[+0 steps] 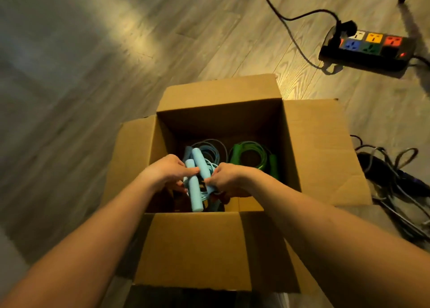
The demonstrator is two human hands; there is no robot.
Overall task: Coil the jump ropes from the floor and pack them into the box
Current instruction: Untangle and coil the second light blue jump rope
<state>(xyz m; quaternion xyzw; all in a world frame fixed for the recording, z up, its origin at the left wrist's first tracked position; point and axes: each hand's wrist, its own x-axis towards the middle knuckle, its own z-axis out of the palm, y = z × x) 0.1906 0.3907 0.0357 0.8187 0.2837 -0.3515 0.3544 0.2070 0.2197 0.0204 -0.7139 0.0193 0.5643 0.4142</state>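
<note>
Centrally, both hands hold a light-blue rope (197,179) over the open box (195,245): left hand (167,172) grips its handles, right hand (223,179) pinches its cord. Green rope (251,156) lies coiled inside.

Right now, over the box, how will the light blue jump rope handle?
The light blue jump rope looks floppy in its cord; the coil would probably loosen unless the left hand and right hand hold it bunched. Its cylindrical handles look rigid and smooth, so likely to roll or slide.
</note>
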